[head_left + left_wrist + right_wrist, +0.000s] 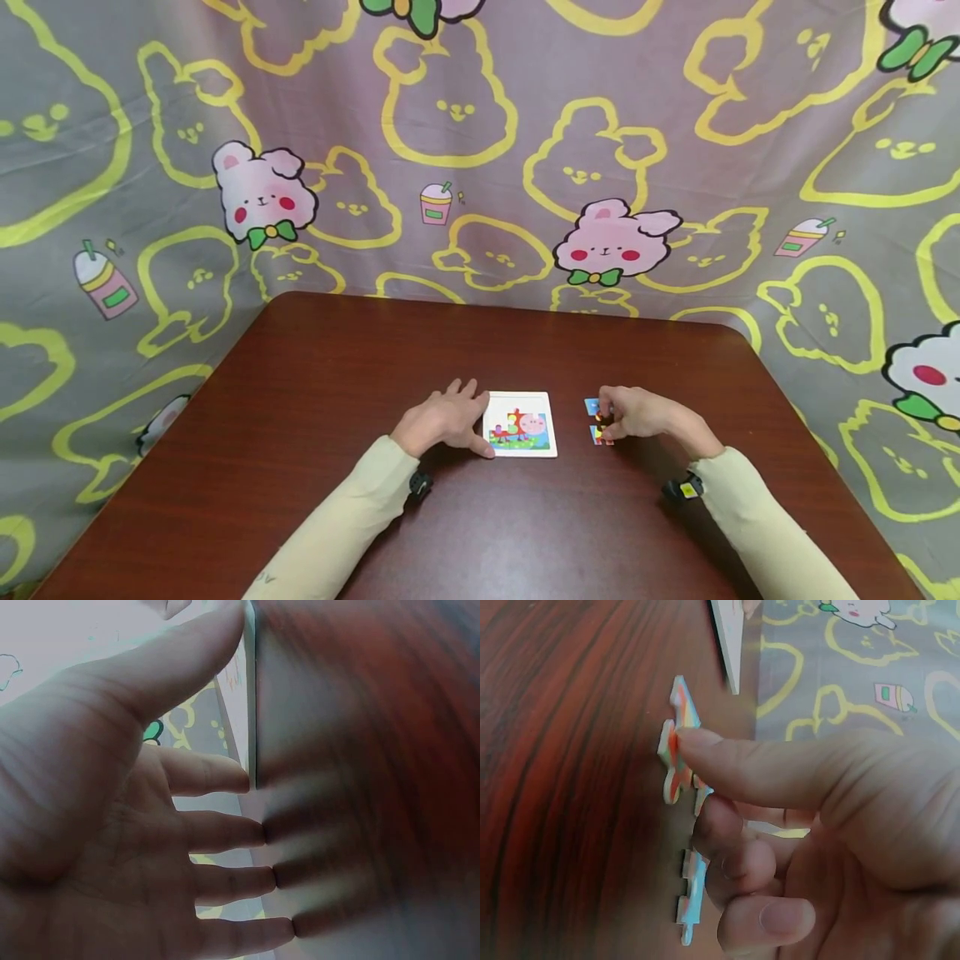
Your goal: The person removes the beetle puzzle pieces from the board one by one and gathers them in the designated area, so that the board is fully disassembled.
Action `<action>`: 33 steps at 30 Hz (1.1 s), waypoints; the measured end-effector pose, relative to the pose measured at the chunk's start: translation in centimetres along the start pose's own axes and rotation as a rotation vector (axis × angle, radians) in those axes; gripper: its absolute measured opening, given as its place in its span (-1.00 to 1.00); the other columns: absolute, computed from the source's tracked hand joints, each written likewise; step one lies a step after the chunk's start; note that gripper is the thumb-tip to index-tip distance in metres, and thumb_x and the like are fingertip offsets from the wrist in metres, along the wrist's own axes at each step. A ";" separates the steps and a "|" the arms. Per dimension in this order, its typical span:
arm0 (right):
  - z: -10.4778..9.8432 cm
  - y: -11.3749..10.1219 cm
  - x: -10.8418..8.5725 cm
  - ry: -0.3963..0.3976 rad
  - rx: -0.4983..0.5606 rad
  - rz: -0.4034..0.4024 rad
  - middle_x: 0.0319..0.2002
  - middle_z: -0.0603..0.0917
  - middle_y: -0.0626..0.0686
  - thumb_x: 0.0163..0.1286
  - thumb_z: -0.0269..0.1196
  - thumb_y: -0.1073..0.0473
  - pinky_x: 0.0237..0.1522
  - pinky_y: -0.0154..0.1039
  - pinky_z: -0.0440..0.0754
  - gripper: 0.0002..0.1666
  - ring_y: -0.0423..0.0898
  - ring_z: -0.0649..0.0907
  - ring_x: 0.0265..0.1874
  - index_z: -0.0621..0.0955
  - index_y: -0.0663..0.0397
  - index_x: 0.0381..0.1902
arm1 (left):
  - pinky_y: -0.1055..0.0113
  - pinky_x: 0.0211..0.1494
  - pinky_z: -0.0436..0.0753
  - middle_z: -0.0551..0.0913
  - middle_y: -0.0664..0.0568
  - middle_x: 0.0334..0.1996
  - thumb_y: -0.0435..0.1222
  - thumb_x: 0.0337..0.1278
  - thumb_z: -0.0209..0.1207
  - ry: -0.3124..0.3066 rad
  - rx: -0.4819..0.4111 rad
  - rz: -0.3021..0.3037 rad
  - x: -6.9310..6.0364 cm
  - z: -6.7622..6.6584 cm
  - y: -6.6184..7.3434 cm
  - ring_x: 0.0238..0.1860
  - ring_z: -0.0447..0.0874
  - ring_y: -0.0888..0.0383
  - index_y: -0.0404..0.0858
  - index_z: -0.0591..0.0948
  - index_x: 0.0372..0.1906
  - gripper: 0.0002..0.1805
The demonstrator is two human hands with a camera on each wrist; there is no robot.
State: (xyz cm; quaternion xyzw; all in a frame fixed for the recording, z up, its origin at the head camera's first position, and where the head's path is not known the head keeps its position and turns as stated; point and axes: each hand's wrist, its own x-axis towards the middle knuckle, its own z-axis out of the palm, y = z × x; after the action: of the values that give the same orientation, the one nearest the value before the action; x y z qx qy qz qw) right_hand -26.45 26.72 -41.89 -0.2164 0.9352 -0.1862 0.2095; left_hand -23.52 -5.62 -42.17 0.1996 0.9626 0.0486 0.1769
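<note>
One left hand (446, 418), fingers extended, touching a puzzle tray (525, 401) flat on the table (337, 375); rightward, loose pieces (592, 406), presumably light, stiff, best taken by their edges; one held piece (677, 767), pinched by the right hand (637, 412).

head: above and behind left hand (442, 417) and right hand (636, 411), well back, facing forward-down | left wrist: close, palm side, facing along hand | right wrist: close, palm side, facing pinched puzzle piece (673, 761) | all share: tray (525, 402) touching left hand, cloth (480, 196) beyond
</note>
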 end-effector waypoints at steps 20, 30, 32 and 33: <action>0.5 -3.1 1.3 0.068 0.003 -0.235 -0.52 0.56 -0.15 0.34 0.31 0.10 -0.47 -0.35 0.46 -0.90 -0.28 0.49 -0.59 0.57 -0.10 -0.29 | -0.17 0.46 0.23 0.09 -0.19 0.55 0.26 -0.05 0.33 0.021 -0.005 0.018 -0.1 0.0 0.0 0.54 0.03 -0.23 -0.16 0.19 0.52 0.08; 1.5 -5.9 3.0 0.047 0.008 -0.264 -0.46 0.61 -0.10 0.33 0.31 0.14 -0.48 -0.34 0.48 -0.75 -0.23 0.50 -0.58 0.57 0.05 -0.07 | -0.17 0.46 0.22 0.08 -0.19 0.55 0.25 -0.05 0.33 0.012 -0.013 0.007 -0.1 0.0 0.0 0.55 0.01 -0.22 -0.15 0.19 0.52 0.09; 1.5 -6.3 3.3 0.031 0.008 -0.246 -0.45 0.61 -0.09 0.33 0.32 0.13 -0.49 -0.34 0.47 -0.70 -0.22 0.50 -0.57 0.56 0.05 -0.02 | -0.17 0.46 0.22 0.08 -0.18 0.55 0.26 -0.05 0.33 0.010 -0.011 0.004 -0.1 -0.1 0.0 0.55 0.01 -0.22 -0.15 0.19 0.52 0.09; 1.6 -6.5 3.4 0.024 0.007 -0.240 -0.45 0.61 -0.09 0.34 0.31 0.13 -0.49 -0.34 0.46 -0.68 -0.22 0.49 -0.57 0.55 0.05 0.01 | -0.17 0.46 0.23 0.08 -0.19 0.55 0.26 -0.05 0.33 0.009 -0.011 0.003 -0.1 -0.1 0.0 0.55 0.01 -0.22 -0.15 0.19 0.52 0.09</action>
State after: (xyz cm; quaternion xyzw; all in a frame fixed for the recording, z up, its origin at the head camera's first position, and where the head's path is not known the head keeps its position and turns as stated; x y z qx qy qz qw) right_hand -26.41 19.23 -41.43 -0.3239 0.9043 -0.2158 0.1754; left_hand -23.49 -5.64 -42.06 0.1999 0.9627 0.0552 0.1736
